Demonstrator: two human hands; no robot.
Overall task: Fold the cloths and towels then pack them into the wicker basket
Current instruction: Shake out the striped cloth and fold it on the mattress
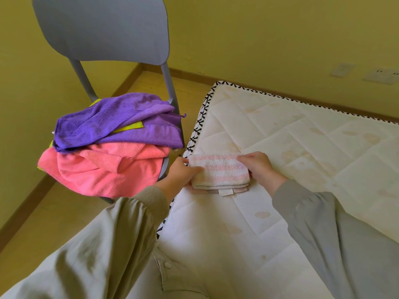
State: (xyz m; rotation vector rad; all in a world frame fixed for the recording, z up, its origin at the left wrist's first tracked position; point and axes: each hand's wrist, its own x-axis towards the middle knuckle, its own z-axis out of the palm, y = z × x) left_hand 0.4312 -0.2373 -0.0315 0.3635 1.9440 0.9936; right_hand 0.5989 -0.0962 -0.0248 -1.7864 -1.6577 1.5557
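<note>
While left hand (183,172) and right hand (258,167) grasp the towel (224,172) between them, folding seems done; next, lift it level.

The striped towel (222,171) was looped, nubbly terry, the purple cloth (112,126) and the pink cloth (103,171) at its nine o'clock looked like soft, matt microfibre — heaped on a smooth, matt grey plastic chair (101,29) — and the mattress (302,137) was quilted, faintly sheened fabric.
</note>
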